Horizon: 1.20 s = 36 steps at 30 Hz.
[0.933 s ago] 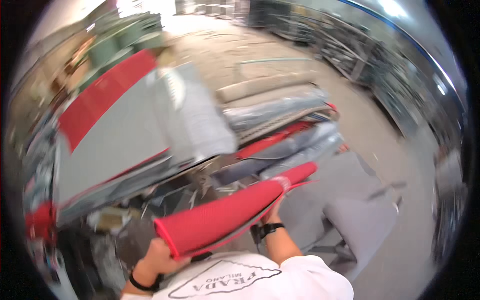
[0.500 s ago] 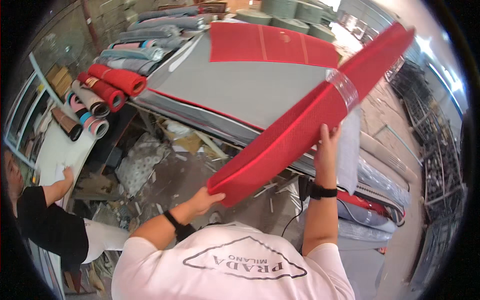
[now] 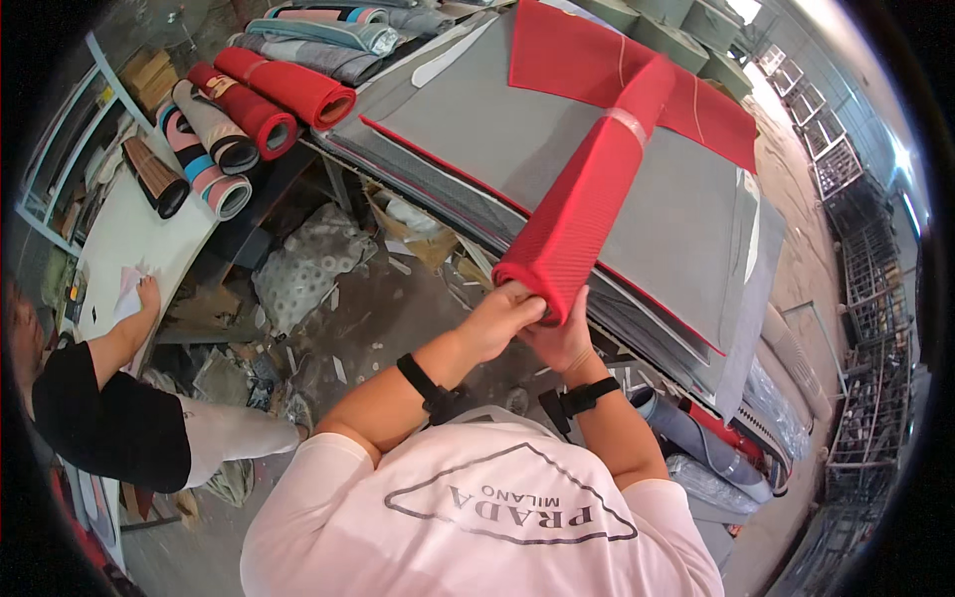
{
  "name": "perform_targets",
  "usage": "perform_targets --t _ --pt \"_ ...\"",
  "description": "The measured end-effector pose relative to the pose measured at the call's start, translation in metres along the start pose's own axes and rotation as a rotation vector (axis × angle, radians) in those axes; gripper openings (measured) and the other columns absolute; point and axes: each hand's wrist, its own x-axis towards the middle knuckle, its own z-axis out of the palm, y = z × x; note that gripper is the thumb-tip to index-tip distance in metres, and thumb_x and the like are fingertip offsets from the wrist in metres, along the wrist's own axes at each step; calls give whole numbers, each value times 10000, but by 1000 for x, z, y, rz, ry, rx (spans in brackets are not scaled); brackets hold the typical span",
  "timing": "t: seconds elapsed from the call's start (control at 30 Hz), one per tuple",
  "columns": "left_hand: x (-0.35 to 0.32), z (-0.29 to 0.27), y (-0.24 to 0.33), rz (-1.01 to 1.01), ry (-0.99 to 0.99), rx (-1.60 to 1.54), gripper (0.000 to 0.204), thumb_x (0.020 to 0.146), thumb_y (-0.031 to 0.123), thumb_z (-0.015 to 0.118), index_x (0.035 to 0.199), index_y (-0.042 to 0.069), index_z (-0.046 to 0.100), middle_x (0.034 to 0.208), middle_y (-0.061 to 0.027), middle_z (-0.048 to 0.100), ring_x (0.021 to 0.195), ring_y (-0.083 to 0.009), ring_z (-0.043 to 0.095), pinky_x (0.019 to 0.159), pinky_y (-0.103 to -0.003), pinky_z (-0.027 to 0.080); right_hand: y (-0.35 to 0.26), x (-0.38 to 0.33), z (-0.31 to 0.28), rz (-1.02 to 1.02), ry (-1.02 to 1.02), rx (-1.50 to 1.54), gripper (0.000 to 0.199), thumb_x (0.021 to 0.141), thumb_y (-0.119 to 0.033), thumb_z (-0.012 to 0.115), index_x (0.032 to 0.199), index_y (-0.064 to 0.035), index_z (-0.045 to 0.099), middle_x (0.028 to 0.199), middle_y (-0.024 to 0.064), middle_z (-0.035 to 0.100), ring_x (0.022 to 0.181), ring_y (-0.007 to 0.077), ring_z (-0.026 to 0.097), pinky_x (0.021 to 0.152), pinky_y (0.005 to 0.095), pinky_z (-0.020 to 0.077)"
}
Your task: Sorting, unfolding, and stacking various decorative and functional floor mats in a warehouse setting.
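Note:
A long red textured mat, rolled up and bound with a clear tape band, forms the rolled mat in my hands. It slants away from me over a stack of grey sheets. My left hand is closed on the near end, its thumb and fingers at the roll's opening. Just beside it, my right hand grips the same end from the right and below; part of its fingers is hidden. The roll's far end overlaps a flat red sheet lying on the stack.
Several rolled mats, among them a red roll, lie at the left by a white table. A co-worker in a black top is there. Scraps litter the floor. Wrapped rolls lie right; metal racks stand beyond.
The rolled mat has swung left, from a slant toward the upper right to pointing more straight ahead. My right hand has moved from along its length to the near end beside my left.

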Motion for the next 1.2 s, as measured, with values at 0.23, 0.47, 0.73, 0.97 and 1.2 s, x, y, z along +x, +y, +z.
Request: perform_targets --t 0.23,0.47,0.73,0.97,1.2 --pt "-35 45 74 526 145 1287 310 745 78 552 1054 58 544 899 -118 565 809 -248 555 672 -317 454 -61 -24 74 -160 -253 -60 783 739 -705 197 1272 -144 315 1273 66 380 1123 257 414 942 406 322" --pt "-16 50 87 947 375 1455 340 646 49 643 967 45 530 903 -127 521 807 -289 516 686 -356 432 -84 -40 91 -259 -119 -49 677 784 -641 267 1232 -144 371 1186 61 466 1024 217 492 810 376 432" --pt "18 106 159 1274 89 1920 439 582 154 696 977 95 511 1063 -89 489 987 -278 468 833 -387 375 -103 -51 85 -260 -211 -93 648 797 -635 239 1241 -179 361 1220 12 434 1063 188 459 842 399 409" --pt "90 142 182 1024 -511 1872 302 580 161 678 863 132 575 872 -23 576 834 -211 551 676 -340 449 -123 -58 84 -273 -144 -74 690 753 -686 260 1185 -169 411 1085 48 528 859 241 566 754 387 461" --pt "111 213 187 1120 -556 2036 189 571 198 666 741 124 634 718 -51 602 727 -243 585 638 -351 471 -151 -86 86 -384 -142 -22 562 782 -538 385 1069 -70 504 874 110 583 710 200 583 791 428 454"
